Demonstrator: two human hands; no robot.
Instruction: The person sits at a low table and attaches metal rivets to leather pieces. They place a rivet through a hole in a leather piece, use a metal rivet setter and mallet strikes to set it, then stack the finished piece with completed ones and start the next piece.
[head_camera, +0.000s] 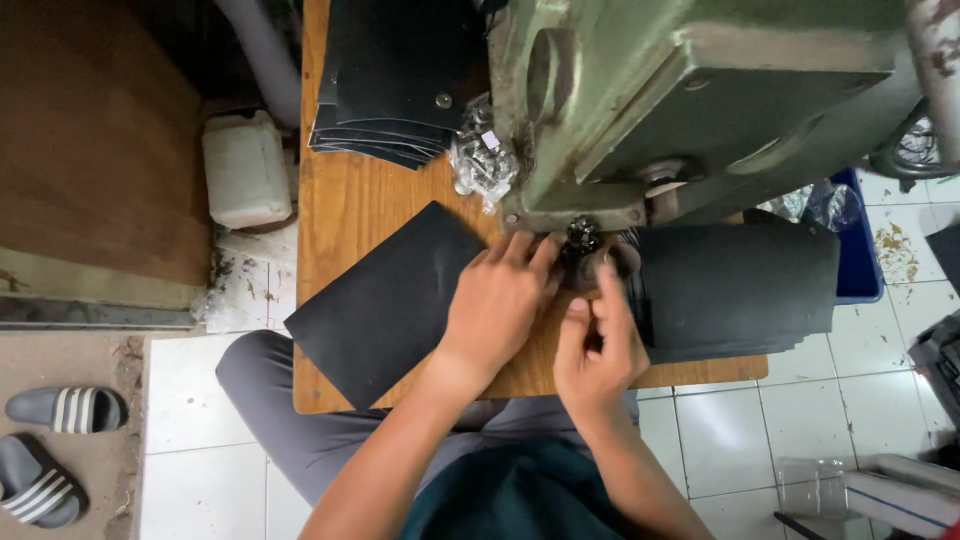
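You're sitting in a small workshop — a heavy green press machine (700, 90) stands on a worn wooden bench (350, 210), stacks of cut black sheets (390, 80) piled beside it, a plastic jerrycan (247, 170) and sandals (65, 410) on the tiled floor (200, 480).

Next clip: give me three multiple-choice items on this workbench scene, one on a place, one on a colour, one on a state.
1. Where does the loose black sheet lie?
A. on the floor tiles
B. on the wooden table, under the left hand
C. on the sandals

2. What colour is the machine?
A. red
B. green
C. white

3. How is the right hand?
A. flat on the tiles
B. behind the back
C. fingers pinched by the machine's head

Answers: 1 B, the sheet rests on wood; 2 B, its casing is green; 3 C, the thumb meets the fingertips there.
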